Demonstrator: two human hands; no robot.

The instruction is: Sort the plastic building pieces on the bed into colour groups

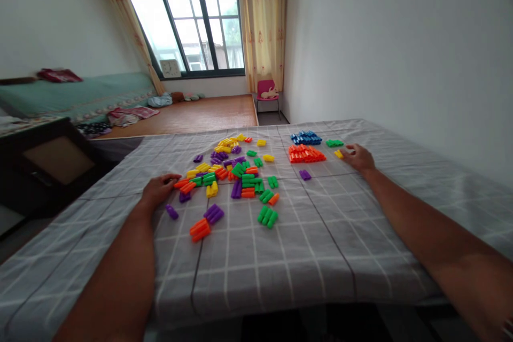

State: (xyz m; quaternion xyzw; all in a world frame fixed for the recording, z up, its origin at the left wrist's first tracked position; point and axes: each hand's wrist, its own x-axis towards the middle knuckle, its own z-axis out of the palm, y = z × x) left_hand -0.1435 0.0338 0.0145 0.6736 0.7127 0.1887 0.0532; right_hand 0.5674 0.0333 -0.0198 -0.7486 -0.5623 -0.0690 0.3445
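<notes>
At the right, my right hand [359, 158] is closed with thumb and fingertips on a small yellow plastic tube piece [339, 154], low over the cloth. Just beyond it lies a group of green tube pieces [334, 143]. Left of these are a neat orange cluster [306, 154] and a blue cluster [305, 137]. A lone purple piece [305, 175] lies in front of the orange ones. My left hand [159, 190] rests at the left edge of a loose mixed pile, fingers loosely bent and apart, beside orange pieces [186, 186]; whether it touches them I cannot tell.
The mixed pile holds green [251, 181], yellow [227, 144] and purple [214, 214] pieces. A grey checked cloth [296, 256] covers the table. Beyond stand a low wooden platform [200, 112], a pink chair [266, 88] and a window; a white wall is at the right.
</notes>
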